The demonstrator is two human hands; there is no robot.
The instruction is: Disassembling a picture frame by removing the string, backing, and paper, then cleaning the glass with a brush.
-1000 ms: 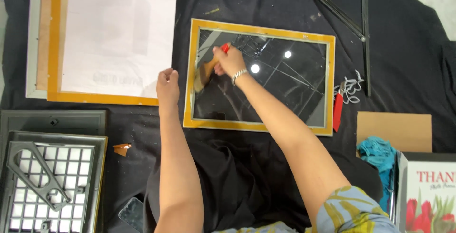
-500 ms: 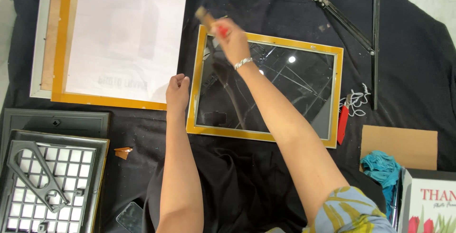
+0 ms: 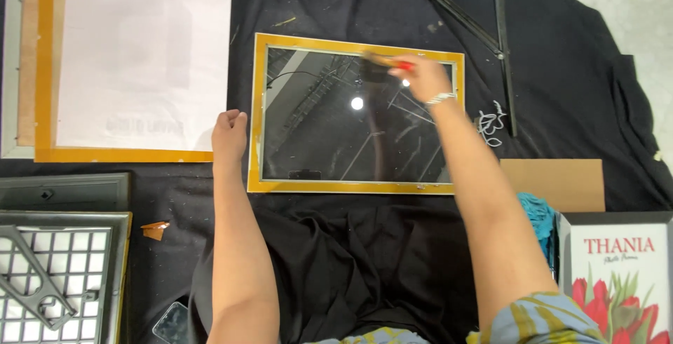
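A black cloth [image 3: 561, 70] covers the work surface. On it, left of centre, lies a large yellow-bordered frame backing with a white sheet [image 3: 133, 56]. Just right of that lies a gold-edged picture frame [image 3: 354, 188] with reflective glass. The left hand [image 3: 229, 133] rests curled against the frame's left edge, holding nothing. The right hand [image 3: 424, 77] is closed around a small red-handled brush [image 3: 385, 61] over the glass near the top edge.
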